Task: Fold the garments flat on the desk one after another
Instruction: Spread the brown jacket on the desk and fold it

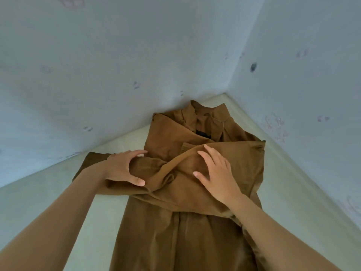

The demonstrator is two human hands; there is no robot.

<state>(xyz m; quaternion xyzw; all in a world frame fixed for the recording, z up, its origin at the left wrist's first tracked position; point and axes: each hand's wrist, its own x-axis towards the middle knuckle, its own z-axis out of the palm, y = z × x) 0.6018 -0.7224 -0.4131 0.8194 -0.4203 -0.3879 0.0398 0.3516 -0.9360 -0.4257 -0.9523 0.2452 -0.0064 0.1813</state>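
A long brown coat (175, 231) lies lengthwise on the pale desk (58, 202), its collar toward the far corner. One sleeve is folded across its chest. My left hand (123, 167) grips the end of that sleeve at the coat's left edge, thumb under and fingers over the fabric. My right hand (216, 173) lies flat on the folded sleeve near the coat's middle, fingers spread and pressing down. A bit of the other sleeve shows behind my left wrist.
The desk sits in a corner between two light blue walls (97, 65) with faint marks and a small dark hole (253, 67) on the right wall. Bare desk surface shows to the left of the coat and in a narrow strip to its right.
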